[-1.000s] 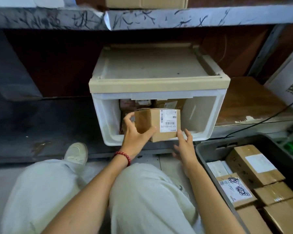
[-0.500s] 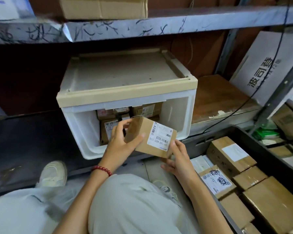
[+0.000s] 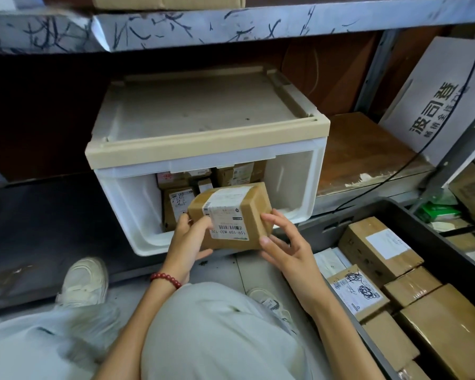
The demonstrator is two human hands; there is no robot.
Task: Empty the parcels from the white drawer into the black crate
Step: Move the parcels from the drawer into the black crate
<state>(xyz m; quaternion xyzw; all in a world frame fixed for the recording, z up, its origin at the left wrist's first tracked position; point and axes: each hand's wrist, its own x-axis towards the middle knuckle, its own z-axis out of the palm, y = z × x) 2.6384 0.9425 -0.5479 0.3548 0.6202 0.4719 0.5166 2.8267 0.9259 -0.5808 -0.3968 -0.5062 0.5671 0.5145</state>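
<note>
Both forearms reached forward, converging. Left hand (image 3: 188, 244) gripped the parcel (image 3: 232, 215) at its left end, thumb on the labelled face, fingers wrapped behind. Right hand (image 3: 288, 250) held the right end: thumb at the lower corner, fingers bent and spread.

Single head-worn wide-angle view, looking forward and down over the knees (image 3: 217, 325), close to the white drawer (image 3: 126, 207) straight ahead, black crate (image 3: 450, 249) at lower right.

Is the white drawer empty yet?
Not empty. Several parcels sit at the back of the drawer, behind the box the left hand and right hand hold.
</note>
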